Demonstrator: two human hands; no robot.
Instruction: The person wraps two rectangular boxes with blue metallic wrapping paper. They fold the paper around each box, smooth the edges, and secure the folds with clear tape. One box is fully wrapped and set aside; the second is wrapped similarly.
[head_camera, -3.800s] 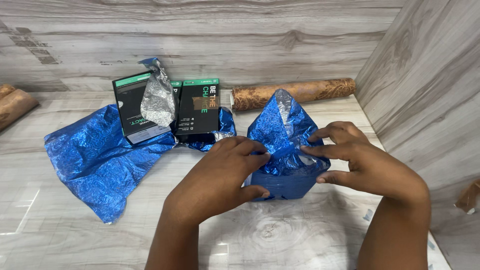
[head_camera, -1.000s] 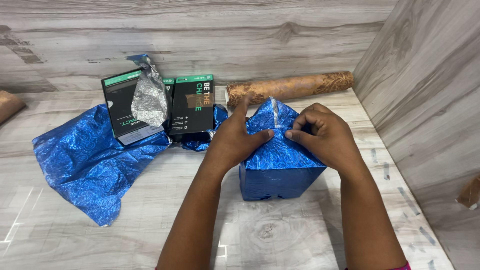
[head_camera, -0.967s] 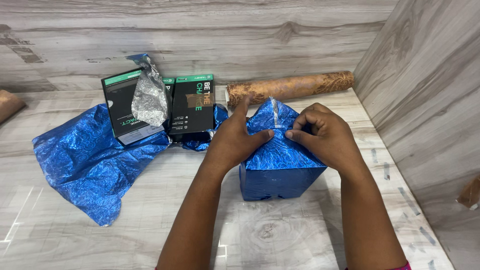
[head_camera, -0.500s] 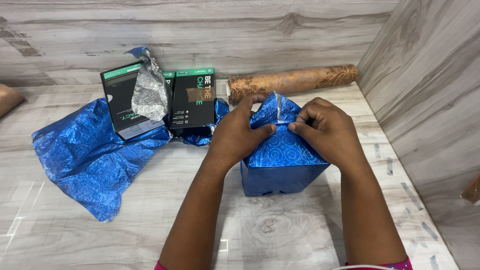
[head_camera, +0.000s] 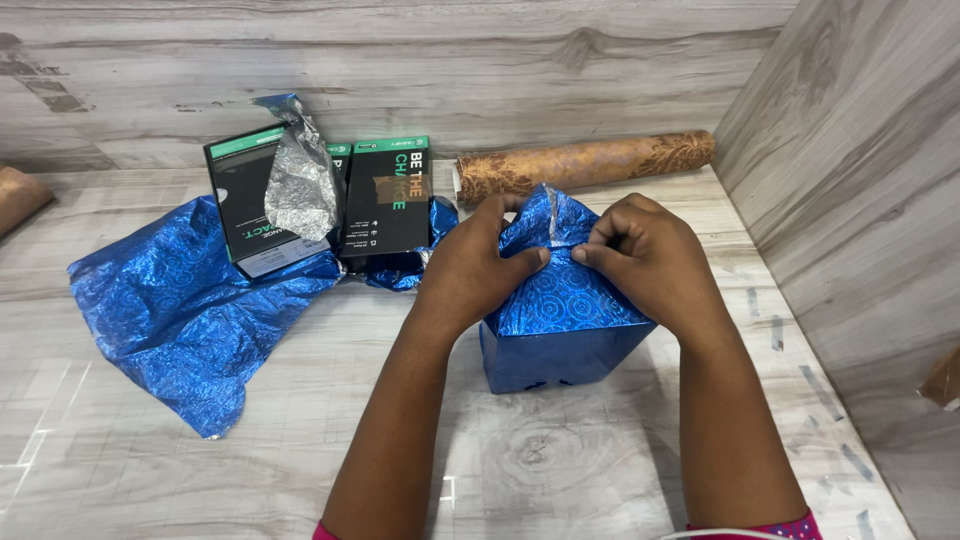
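1. The blue-wrapped box (head_camera: 562, 330) stands on the table (head_camera: 560, 470), between both hands.
2. The left hand (head_camera: 470, 275) presses its top paper, fingers closed.
3. The right hand (head_camera: 645, 260) pinches the top fold.

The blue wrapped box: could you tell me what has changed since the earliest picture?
The tall paper flap on the blue wrapped box has been folded down. Both the left hand and right hand moved up to pinch the paper together on top. The loose blue sheet, black boxes and brown roll stayed put.
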